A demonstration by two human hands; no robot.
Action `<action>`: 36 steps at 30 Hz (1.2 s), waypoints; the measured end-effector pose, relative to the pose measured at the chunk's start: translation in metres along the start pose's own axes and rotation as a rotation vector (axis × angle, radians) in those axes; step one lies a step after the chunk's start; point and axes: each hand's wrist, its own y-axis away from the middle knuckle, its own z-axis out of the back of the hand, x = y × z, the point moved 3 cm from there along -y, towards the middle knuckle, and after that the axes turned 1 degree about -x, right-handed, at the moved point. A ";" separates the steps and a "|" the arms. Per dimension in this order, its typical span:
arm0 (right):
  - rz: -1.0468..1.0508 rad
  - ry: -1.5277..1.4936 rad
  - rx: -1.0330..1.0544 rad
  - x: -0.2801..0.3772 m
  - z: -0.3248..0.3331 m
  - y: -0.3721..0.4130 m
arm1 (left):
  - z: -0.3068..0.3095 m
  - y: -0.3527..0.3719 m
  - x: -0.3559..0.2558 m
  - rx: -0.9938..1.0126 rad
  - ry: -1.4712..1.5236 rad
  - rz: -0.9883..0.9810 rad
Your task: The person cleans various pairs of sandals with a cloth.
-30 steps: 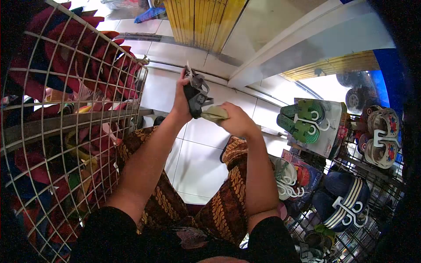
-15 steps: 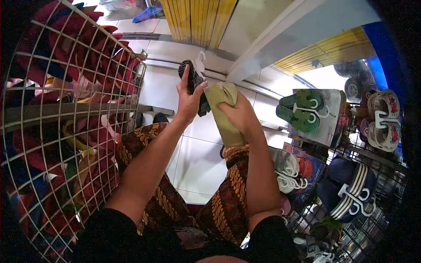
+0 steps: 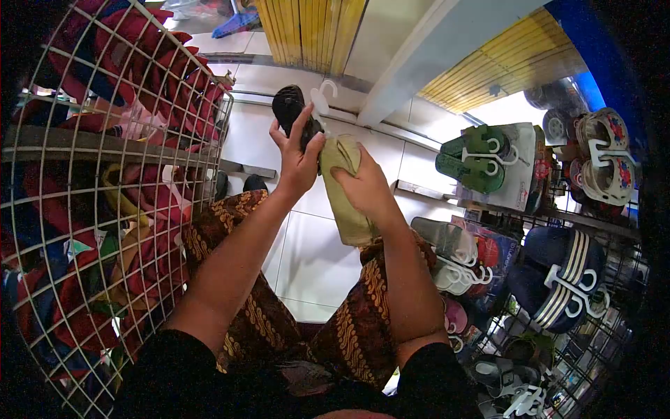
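While my left hand (image 3: 299, 164) grips the dark sandal (image 3: 286, 108), my right hand (image 3: 366, 192) presses the olive cloth (image 3: 340, 155) against it; the wipe probably needs a steady hold.

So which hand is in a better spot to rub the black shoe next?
The right hand. It grips the olive-green cloth, bunched right beside the black sandal on its white plastic hanger. The left hand is wrapped around that sandal, holding it up, so it likely can't wipe.
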 end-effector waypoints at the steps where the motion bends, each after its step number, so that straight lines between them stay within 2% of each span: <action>1: 0.012 -0.060 -0.002 -0.004 -0.001 0.000 | -0.001 -0.001 -0.003 0.022 0.014 -0.004; 4: 0.010 0.147 0.106 -0.010 0.009 -0.004 | 0.002 -0.005 -0.002 0.044 -0.010 -0.005; 7: 0.036 0.039 0.035 -0.013 0.005 -0.009 | -0.003 -0.004 0.006 0.057 0.010 0.040; 9: 0.100 0.032 0.127 -0.018 0.005 -0.013 | -0.003 -0.007 0.014 0.061 0.069 0.068; 10: 0.133 0.031 0.174 -0.018 0.009 -0.016 | -0.002 -0.010 0.017 0.046 -0.139 0.060; 13: -0.113 -0.336 0.187 -0.020 0.042 -0.018 | -0.006 -0.022 0.032 0.026 0.929 0.719; 14: -0.211 -0.463 0.010 -0.036 0.052 -0.028 | -0.009 -0.025 0.056 0.114 1.134 0.824; 15: -0.218 -0.595 -0.125 -0.044 0.064 -0.038 | -0.008 -0.026 0.047 0.169 1.193 0.858; 16: -0.115 -0.676 -0.248 -0.050 0.074 -0.042 | -0.004 -0.028 0.030 0.225 1.252 0.890; 17: -0.151 -0.619 -0.350 -0.058 0.085 -0.047 | -0.003 -0.031 0.018 0.284 1.308 0.920; 18: -0.174 -0.592 -0.414 -0.061 0.088 -0.048 | -0.003 -0.034 0.009 0.394 1.361 0.877; 19: -0.200 -0.566 -0.479 -0.064 0.090 -0.048 | -0.003 -0.035 0.005 0.367 1.353 0.921; 21: -0.265 -0.659 -0.437 -0.070 0.088 -0.053 | -0.004 -0.035 -0.007 0.315 1.335 1.013; 22: -0.296 -0.702 -0.414 -0.073 0.088 -0.057 | -0.008 -0.034 0.002 0.367 1.369 1.016; 25: -0.192 -0.609 -0.350 -0.062 0.086 -0.070 | -0.008 -0.033 0.016 0.460 1.261 0.917; 26: -0.234 -0.627 -0.331 -0.059 0.084 -0.069 | -0.007 -0.035 0.019 0.515 1.357 0.918; 29: -0.105 -0.324 -0.500 -0.068 0.082 -0.086 | -0.009 -0.045 0.016 0.700 1.595 0.904; 32: -0.073 -0.155 -0.458 -0.052 0.082 -0.091 | -0.011 -0.058 -0.003 0.913 1.759 0.873; 36: -0.138 -0.033 -0.333 -0.024 0.085 -0.089 | -0.012 -0.052 0.031 0.787 1.802 0.896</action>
